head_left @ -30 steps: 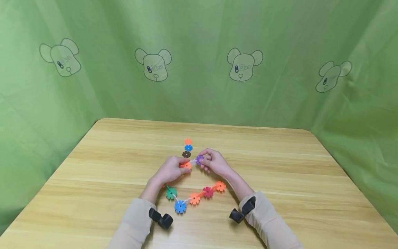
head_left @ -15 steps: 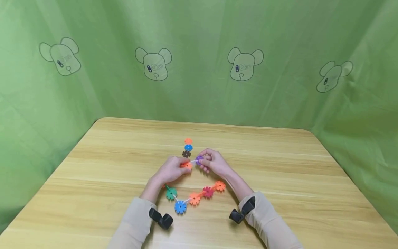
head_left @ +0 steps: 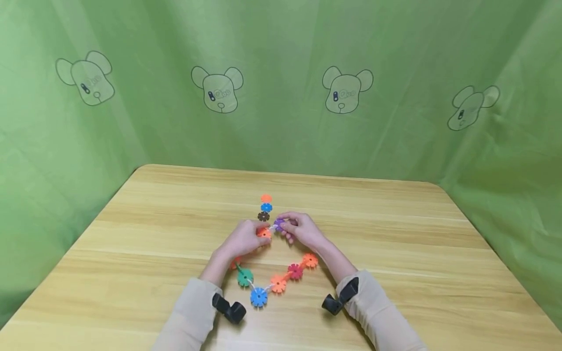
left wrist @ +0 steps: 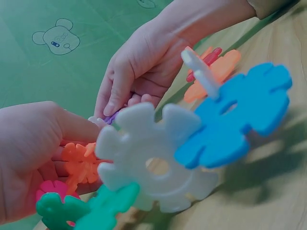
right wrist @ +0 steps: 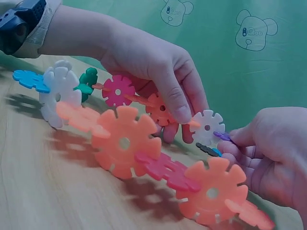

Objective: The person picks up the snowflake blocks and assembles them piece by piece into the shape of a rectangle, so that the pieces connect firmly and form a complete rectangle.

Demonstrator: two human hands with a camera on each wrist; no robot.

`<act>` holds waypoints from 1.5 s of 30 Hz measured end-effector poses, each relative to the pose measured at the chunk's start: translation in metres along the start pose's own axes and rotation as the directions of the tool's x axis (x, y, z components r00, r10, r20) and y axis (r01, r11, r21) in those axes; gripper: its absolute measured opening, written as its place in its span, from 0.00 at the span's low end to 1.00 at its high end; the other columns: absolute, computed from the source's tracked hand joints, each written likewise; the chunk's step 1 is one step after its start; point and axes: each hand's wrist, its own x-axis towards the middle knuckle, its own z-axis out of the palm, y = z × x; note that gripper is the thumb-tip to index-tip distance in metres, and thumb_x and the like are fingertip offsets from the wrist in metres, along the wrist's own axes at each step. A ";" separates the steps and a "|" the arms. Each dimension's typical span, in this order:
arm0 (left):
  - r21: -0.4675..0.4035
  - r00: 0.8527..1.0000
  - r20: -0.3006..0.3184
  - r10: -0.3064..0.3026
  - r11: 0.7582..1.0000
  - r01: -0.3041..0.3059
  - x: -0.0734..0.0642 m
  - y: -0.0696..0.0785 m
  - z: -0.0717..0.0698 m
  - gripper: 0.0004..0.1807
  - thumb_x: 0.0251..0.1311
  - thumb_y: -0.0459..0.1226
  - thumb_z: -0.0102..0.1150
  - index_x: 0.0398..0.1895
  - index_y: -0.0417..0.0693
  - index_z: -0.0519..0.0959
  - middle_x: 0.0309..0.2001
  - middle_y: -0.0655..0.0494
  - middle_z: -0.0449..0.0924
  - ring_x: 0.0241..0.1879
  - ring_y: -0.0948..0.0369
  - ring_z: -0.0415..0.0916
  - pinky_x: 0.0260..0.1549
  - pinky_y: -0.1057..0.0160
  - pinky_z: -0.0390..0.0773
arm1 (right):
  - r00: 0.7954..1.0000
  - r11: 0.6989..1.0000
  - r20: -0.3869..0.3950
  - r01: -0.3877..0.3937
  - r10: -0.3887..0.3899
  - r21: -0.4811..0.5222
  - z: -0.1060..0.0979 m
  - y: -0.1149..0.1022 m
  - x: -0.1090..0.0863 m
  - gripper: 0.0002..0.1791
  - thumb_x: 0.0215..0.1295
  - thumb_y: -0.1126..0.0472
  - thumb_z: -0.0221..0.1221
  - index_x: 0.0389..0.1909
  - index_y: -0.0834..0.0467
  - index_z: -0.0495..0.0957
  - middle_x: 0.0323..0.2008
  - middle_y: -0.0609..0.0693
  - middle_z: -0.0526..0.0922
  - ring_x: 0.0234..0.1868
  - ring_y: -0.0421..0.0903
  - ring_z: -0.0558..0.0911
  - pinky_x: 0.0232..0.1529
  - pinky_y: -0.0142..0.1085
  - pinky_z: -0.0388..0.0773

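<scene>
A chain of slotted plastic snowflake discs curves between my hands and the table. My left hand (head_left: 243, 239) grips an orange disc (head_left: 264, 234) of it between thumb and fingers. A white disc (right wrist: 207, 127) stands on edge beyond that one, toward my right hand. There my right hand (head_left: 307, 231) pinches a purple disc (head_left: 278, 224), its edge right at the white disc's rim. Nearer my body the chain runs through a green disc (head_left: 245, 277), a blue disc (head_left: 259, 297), an orange one and a crimson disc (head_left: 295, 271) to an orange end disc (head_left: 310, 260).
Three loose discs lie in a row beyond my left hand: brown (head_left: 263, 216), blue (head_left: 266, 207) and orange (head_left: 266, 199). The wooden table (head_left: 395, 234) is bordered by a green curtain (head_left: 281, 136) with bear outlines. Each sleeve carries a black wrist camera (head_left: 234, 312).
The purple disc and my right hand have shifted slightly left, closer to my left hand. The near bend of the chain has slid a little toward my body and right. Both grips persist.
</scene>
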 end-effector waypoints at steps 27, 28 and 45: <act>-0.213 0.999 0.025 -0.040 0.976 0.044 -0.002 -0.004 -0.007 0.29 0.58 0.36 0.58 0.62 0.34 0.66 0.42 0.44 0.79 0.38 0.56 0.77 0.37 0.61 0.77 | 1.000 0.992 0.007 -0.020 0.019 0.121 0.015 -0.006 0.007 0.12 0.62 0.73 0.54 0.46 0.73 0.71 0.26 0.55 0.79 0.25 0.43 0.78 0.29 0.34 0.80; -0.218 0.999 0.029 -0.040 0.975 0.046 -0.003 -0.004 -0.007 0.29 0.58 0.36 0.59 0.62 0.33 0.66 0.42 0.44 0.79 0.38 0.57 0.77 0.36 0.62 0.77 | 1.000 0.993 0.005 -0.023 0.023 0.117 0.015 -0.006 0.007 0.12 0.62 0.72 0.54 0.45 0.73 0.71 0.26 0.55 0.79 0.24 0.43 0.78 0.29 0.35 0.80; -0.309 0.993 0.016 -0.116 0.944 0.115 -0.005 -0.012 -0.016 0.29 0.52 0.36 0.63 0.58 0.37 0.69 0.37 0.48 0.77 0.31 0.58 0.74 0.31 0.61 0.77 | 0.990 0.994 -0.134 0.022 -0.037 -0.107 -0.006 -0.020 0.018 0.16 0.58 0.69 0.58 0.46 0.72 0.73 0.35 0.57 0.79 0.37 0.52 0.78 0.41 0.40 0.77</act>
